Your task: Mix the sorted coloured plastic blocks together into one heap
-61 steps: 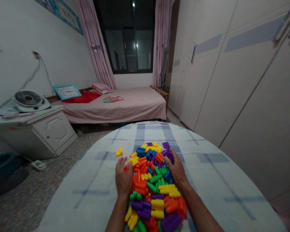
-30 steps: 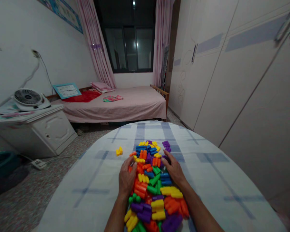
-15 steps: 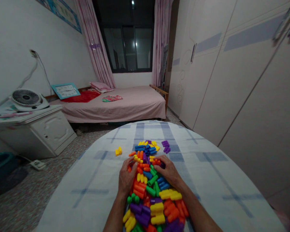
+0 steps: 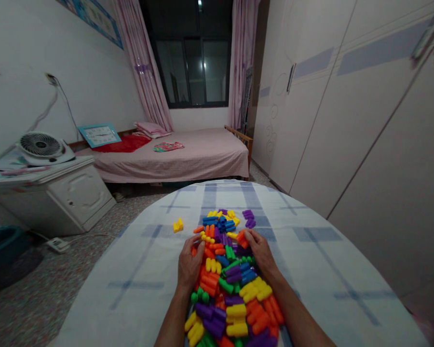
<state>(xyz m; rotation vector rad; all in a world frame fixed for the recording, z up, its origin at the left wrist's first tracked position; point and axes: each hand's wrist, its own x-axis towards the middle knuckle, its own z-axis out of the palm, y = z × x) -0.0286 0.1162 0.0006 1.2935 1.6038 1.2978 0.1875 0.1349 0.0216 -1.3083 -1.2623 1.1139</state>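
Observation:
A heap of coloured plastic building blocks point(image 4: 227, 277), orange, yellow, purple, green and blue, lies on a round table with a white and blue checked cloth point(image 4: 311, 270). My left hand point(image 4: 190, 265) rests on the heap's left flank with its fingers stretched forward against the orange pieces. On the right flank my right hand point(image 4: 261, 250) lies fingers extended, its tips by an orange block. Neither hand grips a block. One yellow block point(image 4: 178, 225) lies apart to the left, and a few purple ones point(image 4: 249, 218) lie at the far right of the heap.
Beyond the table stands a bed with a pink cover point(image 4: 173, 156). At the left a white cabinet point(image 4: 54, 193) carries a small fan point(image 4: 43, 147). A wardrobe wall point(image 4: 347, 120) runs along the right. A power strip point(image 4: 58, 246) lies on the floor.
Both hands have pushed inward along the heap's sides, narrowing and bunching the blocks toward me. The right hand's fingers curled over the pile half a second ago and now lie flatter at its edge.

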